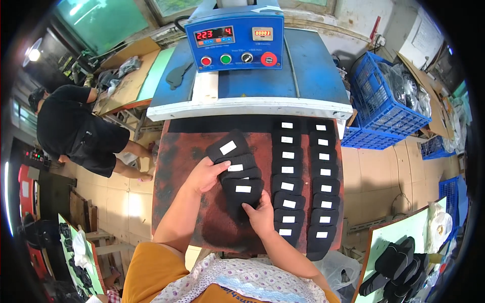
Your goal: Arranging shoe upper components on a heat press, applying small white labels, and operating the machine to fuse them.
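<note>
1. The left hand (206, 175) pinches the black pieces (241, 199) at their left edge; the right hand's (260, 216) fingers pinch their lower end.
2. The pieces sit fanned over the tabletop (171, 166), apparently to expose their labels (228, 147); one is mostly covered.
3. Two overlapped columns (287, 177) restrict the right side.
4. From here, I see a blue press (233, 43) bounding the far edge.

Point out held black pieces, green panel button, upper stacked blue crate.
Held black pieces (230, 185): head view, nearest piece's dark surface.
Green button (226, 59): head view, cap centre.
Upper blue crate (373, 93): head view, side wall.
</note>
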Demonstrator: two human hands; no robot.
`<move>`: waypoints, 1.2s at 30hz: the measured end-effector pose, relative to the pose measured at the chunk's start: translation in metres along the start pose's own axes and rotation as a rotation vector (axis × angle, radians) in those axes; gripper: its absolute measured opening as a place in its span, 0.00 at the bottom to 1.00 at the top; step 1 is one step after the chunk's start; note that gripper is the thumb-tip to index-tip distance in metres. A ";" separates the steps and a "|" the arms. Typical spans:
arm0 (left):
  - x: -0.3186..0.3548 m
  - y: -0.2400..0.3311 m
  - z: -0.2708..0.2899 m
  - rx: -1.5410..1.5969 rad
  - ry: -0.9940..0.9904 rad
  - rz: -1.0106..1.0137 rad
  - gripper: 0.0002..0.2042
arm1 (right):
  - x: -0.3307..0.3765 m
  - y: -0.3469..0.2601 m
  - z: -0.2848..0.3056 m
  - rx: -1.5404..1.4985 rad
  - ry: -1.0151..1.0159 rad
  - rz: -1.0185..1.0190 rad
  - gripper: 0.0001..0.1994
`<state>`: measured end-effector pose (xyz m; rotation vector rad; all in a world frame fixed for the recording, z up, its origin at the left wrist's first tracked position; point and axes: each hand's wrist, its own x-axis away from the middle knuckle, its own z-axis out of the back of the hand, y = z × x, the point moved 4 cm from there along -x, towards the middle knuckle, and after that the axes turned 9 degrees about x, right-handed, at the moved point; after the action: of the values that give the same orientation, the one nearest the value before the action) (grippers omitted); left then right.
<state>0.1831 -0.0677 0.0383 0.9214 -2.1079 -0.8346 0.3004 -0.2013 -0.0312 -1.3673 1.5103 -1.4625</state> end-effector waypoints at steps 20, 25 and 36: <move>0.039 -0.019 0.023 0.050 0.191 0.050 0.18 | 0.074 0.002 0.031 -0.364 -0.195 -0.392 0.14; 0.036 -0.026 0.052 -0.526 0.145 -0.026 0.26 | 0.081 -0.004 0.037 -0.378 -0.161 -0.370 0.15; 0.041 -0.045 0.067 0.186 0.352 0.046 0.18 | 0.088 -0.010 0.054 -0.402 -0.081 -0.368 0.17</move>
<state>0.1255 -0.1063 -0.0200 1.0287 -1.9088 -0.4198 0.3297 -0.2994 -0.0132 -2.0072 1.6192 -1.3322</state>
